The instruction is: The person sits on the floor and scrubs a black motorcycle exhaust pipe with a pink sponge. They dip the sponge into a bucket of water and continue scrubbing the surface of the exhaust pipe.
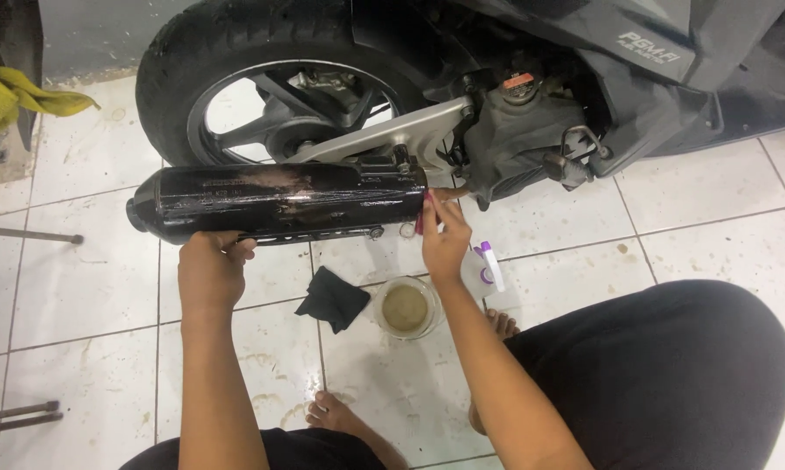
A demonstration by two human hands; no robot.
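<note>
- The left hand (pixel 211 268) curls its fingers (pixel 235 248) up under the lower edge of a long, glossy black metal exhaust muffler (pixel 275 202), gripping it from below near the middle of its length.
- The right hand (pixel 444 239) pinches a small pink-red object (pixel 420 218) between thumb and fingertips, held against the muffler's front end; what the object is cannot be told.
- The muffler lies level beside the black-tyred rear wheel (pixel 262 96) of a dark scooter, just under the silver swing arm (pixel 384 135).
- On the white tiled floor (pixel 87 287) below the hands lie a crumpled black cloth (pixel 333 298) and, just beside it, a round clear bowl (pixel 405 307) of murky brownish liquid.
- A small white bottle with a purple cap (pixel 490 265) rests near the right wrist.
- The person's bare feet and black-trousered knees frame the bottom edge; a yellow rag (pixel 13 100) hangs at far left.
</note>
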